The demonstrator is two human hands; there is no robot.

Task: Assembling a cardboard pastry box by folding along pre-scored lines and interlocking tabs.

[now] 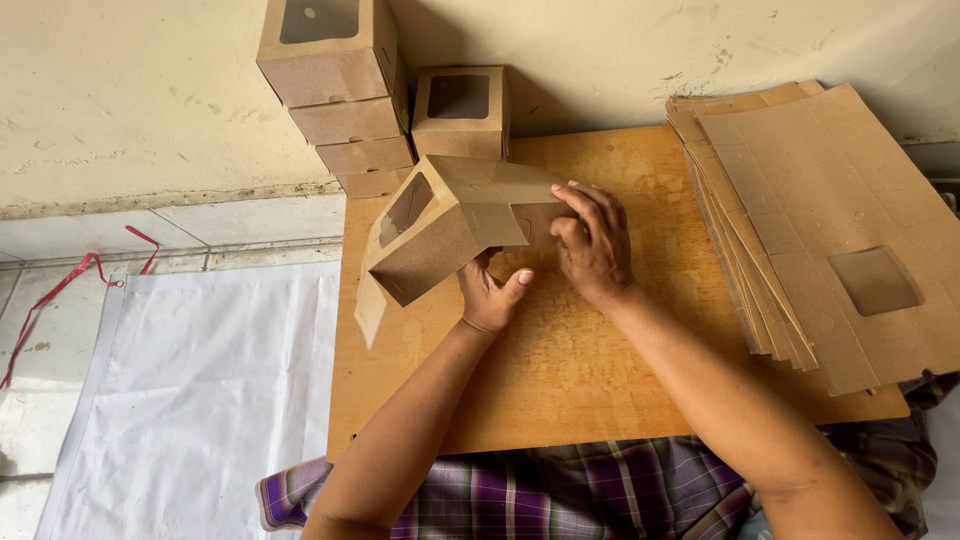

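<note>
While a half-formed kraft window box (450, 225) is held tilted above the plywood board (560, 370), its open end faces down and to the left, and nothing is seen inside it. A loose flap hangs from its lower left edge. The left hand (490, 295) is curled under the box's right end, thumb out, gripping the cardboard from below. The right hand (592, 245) is pressed onto the box's right flap, fingers bent over it and closed on the panel.

Against the wall, a stack of finished window boxes (345, 95) is piled leaning, four counted, each closed; the top one's clear window shows only a dark interior. Just beside the stack, one more finished window box (460, 108) is stood alone on the board's far edge, contents not discernible.

On the right of the board, a pile of flat box blanks (800, 200) is laid, the top sheet showing its film window. A white sheet (200, 390) is spread on the tiled floor to the left, a red string (70, 285) at its corner.
</note>
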